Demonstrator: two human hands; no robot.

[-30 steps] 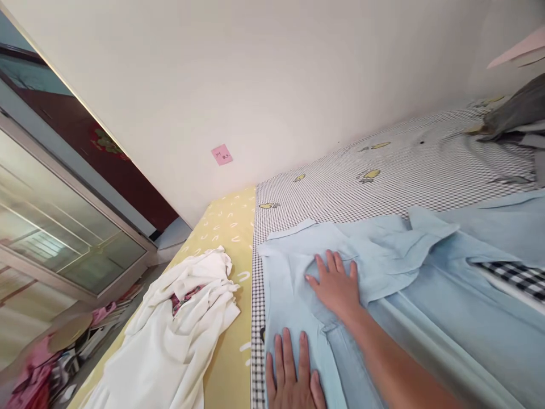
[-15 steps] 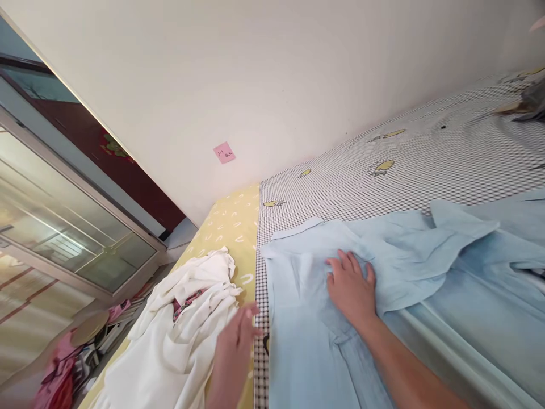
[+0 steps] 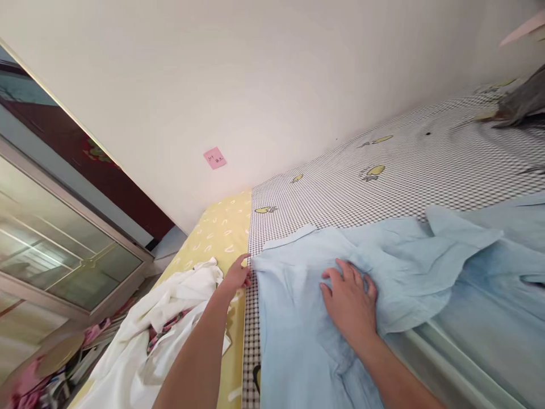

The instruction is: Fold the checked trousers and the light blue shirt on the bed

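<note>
The light blue garment (image 3: 289,324) is lying over the checked sheet (image 3: 327,199), and 2 hands are working at it. The left hand (image 3: 237,275) is reaching the garment's upper left corner, thumb and fingers meeting its edge; whether they are pinching the fabric, I cannot tell. The right hand (image 3: 349,298) is resting on the garment's upper middle, fingers spread and slightly curled, gripping nothing. Left of the garment, a white cloth (image 3: 176,292) is lying rumpled on the yellow sheet (image 3: 227,224). Beyond the garment, 1 pink note (image 3: 215,158) is sticking to the wall (image 3: 298,85).
</note>
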